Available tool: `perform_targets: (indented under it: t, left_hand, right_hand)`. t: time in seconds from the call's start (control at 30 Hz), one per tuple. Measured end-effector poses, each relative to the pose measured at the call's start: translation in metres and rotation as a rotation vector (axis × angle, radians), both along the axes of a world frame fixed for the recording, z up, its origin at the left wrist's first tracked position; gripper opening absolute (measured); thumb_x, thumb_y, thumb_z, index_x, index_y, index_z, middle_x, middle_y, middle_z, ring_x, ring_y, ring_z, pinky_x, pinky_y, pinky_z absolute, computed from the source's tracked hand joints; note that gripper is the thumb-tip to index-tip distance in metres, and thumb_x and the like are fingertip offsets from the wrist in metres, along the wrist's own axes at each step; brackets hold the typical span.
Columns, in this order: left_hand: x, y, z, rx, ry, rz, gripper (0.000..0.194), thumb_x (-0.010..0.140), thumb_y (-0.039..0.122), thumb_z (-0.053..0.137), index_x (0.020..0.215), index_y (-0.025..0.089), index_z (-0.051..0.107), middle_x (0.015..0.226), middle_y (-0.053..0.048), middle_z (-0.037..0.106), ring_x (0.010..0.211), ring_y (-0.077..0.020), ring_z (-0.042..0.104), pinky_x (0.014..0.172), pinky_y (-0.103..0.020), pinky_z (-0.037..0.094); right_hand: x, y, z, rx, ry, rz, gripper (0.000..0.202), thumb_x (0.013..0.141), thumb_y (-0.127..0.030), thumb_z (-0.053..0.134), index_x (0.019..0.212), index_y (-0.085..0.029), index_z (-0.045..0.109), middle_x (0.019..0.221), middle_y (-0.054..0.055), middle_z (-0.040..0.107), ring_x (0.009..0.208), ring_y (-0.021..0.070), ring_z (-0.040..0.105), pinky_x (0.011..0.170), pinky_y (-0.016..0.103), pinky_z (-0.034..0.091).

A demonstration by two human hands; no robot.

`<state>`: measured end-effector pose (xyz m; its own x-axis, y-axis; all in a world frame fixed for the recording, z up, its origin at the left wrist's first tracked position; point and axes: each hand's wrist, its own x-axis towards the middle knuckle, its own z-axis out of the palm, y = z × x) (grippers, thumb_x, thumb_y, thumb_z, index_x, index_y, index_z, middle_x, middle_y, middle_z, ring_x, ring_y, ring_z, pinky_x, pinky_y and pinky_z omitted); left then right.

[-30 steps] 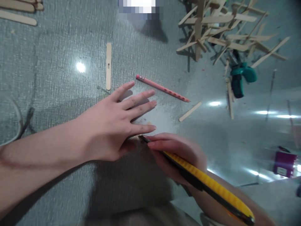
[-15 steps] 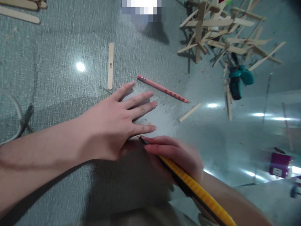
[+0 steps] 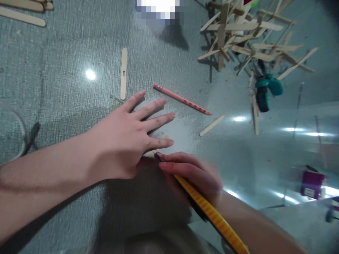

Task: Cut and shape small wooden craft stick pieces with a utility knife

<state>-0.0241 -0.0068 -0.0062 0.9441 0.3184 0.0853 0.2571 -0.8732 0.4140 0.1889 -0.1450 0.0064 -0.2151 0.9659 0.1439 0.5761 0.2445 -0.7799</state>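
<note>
My left hand (image 3: 129,135) lies palm down on the table with its fingers spread, pressing over a pale piece of wood (image 3: 150,153) that is mostly hidden beneath it. In my right hand (image 3: 193,173) is a yellow utility knife (image 3: 209,208), gripped near its front like a pen. The dark blade tip meets the exposed wood just below my left little finger. A craft stick with a small slot (image 3: 123,72) lies beyond my left fingertips, and a pink pencil (image 3: 182,99) rests to its right.
A shorter stick (image 3: 212,126) lies right of my hands. At the upper right stands a tangle of joined craft sticks (image 3: 238,26), with a teal-handled tool (image 3: 262,95) beside it. More sticks (image 3: 23,17) are at the upper left. A purple object (image 3: 314,184) sits far right.
My right hand and the knife have shifted slightly left. My left fingers have moved a little left, and a bit more of the wood shows at the blade.
</note>
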Motion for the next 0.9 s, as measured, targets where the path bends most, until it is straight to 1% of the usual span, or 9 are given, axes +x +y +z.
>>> perform_targets:
  t: [0.1,0.17,0.3,0.47,0.63,0.77,0.9]
  left_hand:
    - [0.000,0.000,-0.001,-0.006,0.005,-0.002,0.055,0.090,0.055,0.068,0.143,0.040,0.063,0.166,0.000,0.046,0.158,-0.0409,0.033,0.129,-0.069,0.016]
    - [0.001,0.000,0.000,-0.010,0.004,0.001,0.053,0.091,0.055,0.067,0.142,0.040,0.064,0.166,0.000,0.047,0.158,-0.0403,0.033,0.129,-0.068,0.017]
    - [0.001,0.000,0.001,-0.009,0.003,-0.002,0.053,0.090,0.053,0.069,0.141,0.039,0.064,0.163,-0.001,0.050,0.157,-0.0402,0.034,0.129,-0.068,0.018]
    - [0.001,0.001,0.001,-0.005,0.016,-0.015,0.054,0.091,0.051,0.067,0.143,0.037,0.064,0.166,-0.004,0.046,0.157,-0.0423,0.035,0.127,-0.070,0.020]
    - [0.002,-0.001,0.000,0.016,0.008,0.009,0.052,0.090,0.056,0.068,0.140,0.042,0.065,0.164,0.001,0.050,0.157,-0.0396,0.036,0.129,-0.068,0.022]
    - [0.003,-0.001,-0.001,0.019,0.006,0.000,0.052,0.092,0.056,0.064,0.141,0.041,0.065,0.166,0.000,0.048,0.157,-0.0402,0.036,0.129,-0.069,0.022]
    - [0.003,0.000,-0.001,0.032,0.032,0.001,0.053,0.091,0.059,0.063,0.142,0.043,0.064,0.166,0.001,0.047,0.158,-0.0394,0.035,0.130,-0.067,0.020]
  right_hand:
    - [-0.003,0.010,0.002,0.100,-0.039,0.024,0.021,0.089,-0.009,0.071,0.104,-0.024,0.072,0.100,0.005,0.083,0.080,0.0171,0.082,0.072,0.023,0.068]
    - [-0.004,0.016,0.004,0.126,-0.057,0.033,0.018,0.089,-0.010,0.070,0.100,-0.023,0.071,0.097,0.005,0.084,0.077,0.0163,0.082,0.072,0.021,0.068]
    - [-0.005,0.019,0.006,0.111,-0.066,0.033,0.018,0.089,-0.009,0.070,0.100,-0.024,0.071,0.098,0.005,0.084,0.079,0.0166,0.083,0.075,0.021,0.068]
    - [-0.003,0.016,0.004,0.093,-0.059,0.044,0.020,0.089,-0.011,0.070,0.103,-0.026,0.071,0.100,0.004,0.084,0.081,0.0174,0.083,0.075,0.023,0.069]
    - [-0.004,0.017,0.005,0.113,-0.075,0.038,0.018,0.089,-0.010,0.070,0.101,-0.024,0.071,0.100,0.006,0.084,0.081,0.0180,0.083,0.074,0.024,0.069]
    - [-0.005,0.018,0.006,0.116,-0.072,0.040,0.017,0.090,-0.010,0.070,0.101,-0.023,0.071,0.099,0.006,0.085,0.081,0.0179,0.083,0.076,0.023,0.069]
    - [-0.004,0.017,0.006,0.095,-0.047,0.035,0.022,0.088,-0.009,0.070,0.103,-0.025,0.073,0.100,0.005,0.085,0.080,0.0196,0.083,0.075,0.025,0.070]
